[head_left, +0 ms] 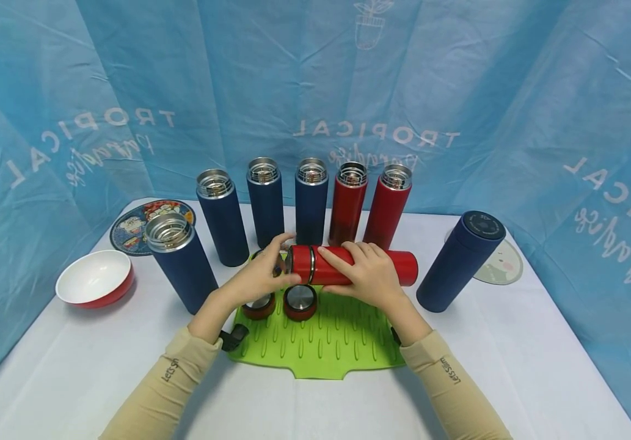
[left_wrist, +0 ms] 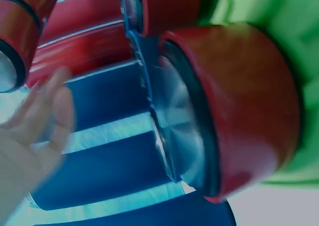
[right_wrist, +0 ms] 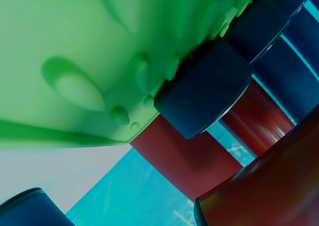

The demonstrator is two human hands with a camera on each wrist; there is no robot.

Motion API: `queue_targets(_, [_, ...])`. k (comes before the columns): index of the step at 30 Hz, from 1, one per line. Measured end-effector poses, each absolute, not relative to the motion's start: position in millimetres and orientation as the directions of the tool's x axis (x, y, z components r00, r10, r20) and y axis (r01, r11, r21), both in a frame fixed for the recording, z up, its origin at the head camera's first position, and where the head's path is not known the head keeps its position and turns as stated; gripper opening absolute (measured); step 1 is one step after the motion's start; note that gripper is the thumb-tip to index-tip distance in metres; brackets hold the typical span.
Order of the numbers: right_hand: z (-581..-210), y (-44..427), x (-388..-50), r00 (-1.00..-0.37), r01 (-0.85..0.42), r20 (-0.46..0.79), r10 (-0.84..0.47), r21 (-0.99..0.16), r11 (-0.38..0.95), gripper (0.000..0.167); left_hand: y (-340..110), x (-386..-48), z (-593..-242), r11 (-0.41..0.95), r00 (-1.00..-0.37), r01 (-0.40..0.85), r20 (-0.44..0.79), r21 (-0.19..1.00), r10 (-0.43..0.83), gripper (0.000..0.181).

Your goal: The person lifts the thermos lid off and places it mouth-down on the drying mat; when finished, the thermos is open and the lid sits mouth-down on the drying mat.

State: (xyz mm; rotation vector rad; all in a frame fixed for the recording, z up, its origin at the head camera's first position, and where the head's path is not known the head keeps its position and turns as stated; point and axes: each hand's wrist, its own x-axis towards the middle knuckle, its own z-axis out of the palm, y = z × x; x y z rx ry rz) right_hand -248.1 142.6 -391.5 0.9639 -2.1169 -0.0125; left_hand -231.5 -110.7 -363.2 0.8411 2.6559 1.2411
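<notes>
My right hand (head_left: 372, 275) grips a red thermos bottle (head_left: 403, 267) held lying sideways above the green ridged mat (head_left: 326, 348). A dark ring circles this bottle near its left end. Around that end my left hand (head_left: 260, 276) hovers with thumb and fingers spread. From the left wrist view, the left hand's fingers (left_wrist: 62, 111) look relaxed and apart from the bottle (left_wrist: 27, 21). Two red lids (head_left: 300, 304) rest on the mat, metal faces upward. Dark blue lids (right_wrist: 207, 89) stand along its far edge in the right wrist view, where the right hand is out of sight.
Behind the mat stand lidless blue bottles (head_left: 311, 208) and two lidless red ones (head_left: 348, 211). Another lidless blue bottle (head_left: 186, 269) is at left; a lidded blue bottle (head_left: 455, 269) is at right. A red-white bowl (head_left: 95, 278) and round mats (head_left: 499, 263) lie near the sides.
</notes>
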Motion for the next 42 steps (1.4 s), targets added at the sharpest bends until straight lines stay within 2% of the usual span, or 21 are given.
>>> queue_targets(3, [-393.1,143.3,-248.2,-0.399,-0.633,0.657,-0.64,0.307,0.711,0.078,-110.3,-230.4,-366.9,0.484,-0.788,0.56,0.251,0.673,0.563,0.087])
queue_targets(7, [-394.8,143.7,-248.2,-0.404,-0.636,0.651,-0.642,0.305,0.709,0.076,-109.5,-229.9,-368.0,0.45,-0.742,0.639,0.344,0.624,0.576,0.073])
queue_targets(13, [-395.4,143.1,-248.3,-0.412,-0.632,0.656,-0.632,0.294,0.717,0.079,-110.8,-230.5,-365.2,0.434,-0.793,0.552,0.286,0.712,0.538,0.068])
queue_targets(21, [-394.6,142.8,-246.6,-0.414,-0.633,0.658,-0.629,0.289,0.719,0.08,-113.9,-229.9,-363.5,0.549,-0.879,0.409,0.152,0.729,0.453,0.064])
queue_targets(32, [-393.3,146.4,-248.0,-0.406,-0.621,0.682,-0.608,0.282,0.731,0.074,-114.5,-230.6,-362.1,0.556,-0.897,0.389,0.163,0.735,0.411,0.05])
queue_targets(37, [-389.2,150.1,-251.1,-0.44,-0.609,0.744,-0.502,0.163,0.776,0.069,-113.0,-229.9,-361.9,0.562,-0.907,0.38,0.176,0.735,0.383,0.049])
queue_targets(42, [-382.3,152.1,-253.3,-0.515,-0.535,0.826,-0.229,-0.101,0.839,0.08,-106.3,-228.3,-365.8,0.575,-0.894,0.405,0.178,0.711,0.41,0.056])
